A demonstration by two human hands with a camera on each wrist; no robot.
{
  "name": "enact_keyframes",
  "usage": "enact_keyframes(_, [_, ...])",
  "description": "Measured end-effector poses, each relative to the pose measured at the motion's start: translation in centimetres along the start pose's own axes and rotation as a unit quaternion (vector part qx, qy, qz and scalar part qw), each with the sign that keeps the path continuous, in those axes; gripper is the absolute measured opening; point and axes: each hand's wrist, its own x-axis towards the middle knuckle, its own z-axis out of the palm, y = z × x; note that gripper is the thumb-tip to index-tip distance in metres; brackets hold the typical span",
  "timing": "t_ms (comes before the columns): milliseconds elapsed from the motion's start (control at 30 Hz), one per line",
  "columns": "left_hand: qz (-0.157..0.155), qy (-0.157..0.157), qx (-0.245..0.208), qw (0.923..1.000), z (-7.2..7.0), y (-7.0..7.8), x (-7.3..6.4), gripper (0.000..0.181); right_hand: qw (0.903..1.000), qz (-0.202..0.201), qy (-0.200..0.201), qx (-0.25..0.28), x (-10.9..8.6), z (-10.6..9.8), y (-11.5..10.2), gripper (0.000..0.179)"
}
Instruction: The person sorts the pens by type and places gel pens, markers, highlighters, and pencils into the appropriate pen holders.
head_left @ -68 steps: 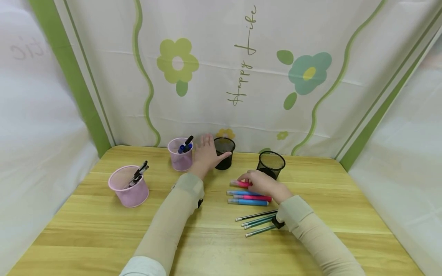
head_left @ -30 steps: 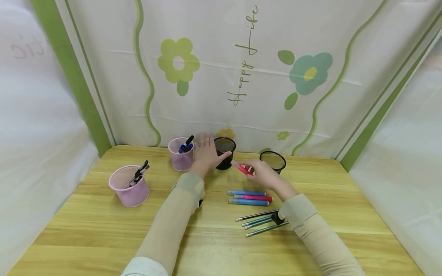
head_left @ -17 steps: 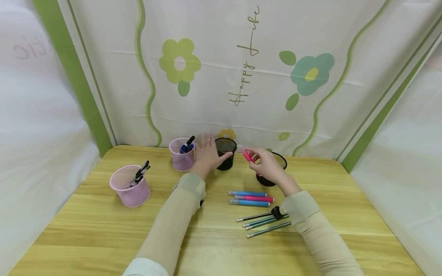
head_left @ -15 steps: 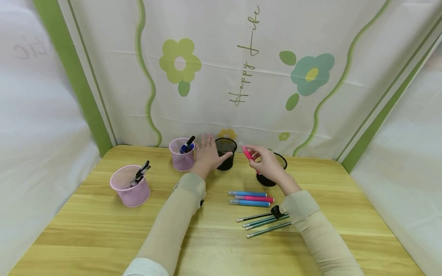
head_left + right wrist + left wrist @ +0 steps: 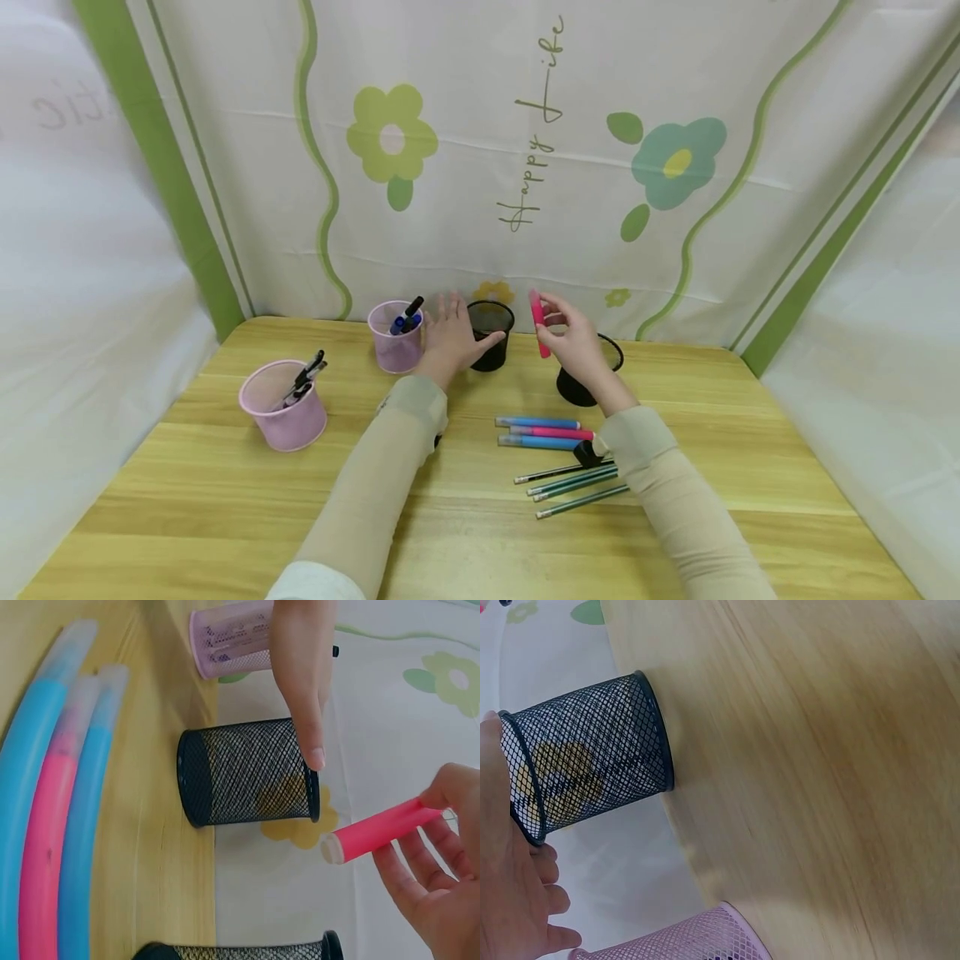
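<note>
My right hand [image 5: 576,343] pinches a pink marker [image 5: 539,321] between thumb and fingers. It is raised nearly upright, to the right of a black mesh pen cup [image 5: 491,356]. In the right wrist view the marker [image 5: 382,829] is apart from that cup's rim, its white end toward the cup. My left hand [image 5: 447,343] is spread beside the same cup, the thumb at its rim. The left wrist view shows the left hand [image 5: 514,892] touching the rim of the mesh cup [image 5: 592,754]. Two blue markers [image 5: 536,442] and another pink marker [image 5: 557,432] lie side by side on the table.
Several pencils [image 5: 576,492] lie in front of the markers. A second black mesh cup [image 5: 573,388] stands behind my right wrist. To the left are two pink mesh cups, one with blue and black pens [image 5: 406,317], the other with black pens [image 5: 303,379]. A printed curtain [image 5: 465,242] hangs behind the table.
My right hand has picked the pink marker off the table, raised it and turned it from lying flat to nearly upright. The left hand has stayed at the black cup.
</note>
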Motion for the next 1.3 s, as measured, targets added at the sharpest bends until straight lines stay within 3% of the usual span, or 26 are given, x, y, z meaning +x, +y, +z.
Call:
enact_keyframes(233, [-0.001,-0.002,-0.001,1.0,0.0,-0.1,0.0,0.116,0.9964,0.013,0.053,0.065,0.7,0.9,0.0,0.05])
enact_keyframes(400, [-0.001,-0.002,0.002,1.0,0.1,-0.2,0.2,0.115,0.9885,0.016,0.085,0.124,1.3,1.7,0.1,0.048])
enact_keyframes(633, [0.001,-0.002,-0.004,1.0,-0.1,-0.2,0.2,0.115,0.9659,0.016,0.141,0.217,1.9,3.3,0.0,0.042])
enact_keyframes(833, [0.001,-0.005,0.0,1.0,0.1,-0.1,0.2,0.116,0.9447,0.019,0.167,0.282,2.2,4.7,0.2,0.024])
enact_keyframes(1300, [0.005,-0.002,0.005,1.0,0.1,-0.2,0.3,0.114,0.9494,0.065,0.165,0.26,2.1,7.0,1.4,0.021])
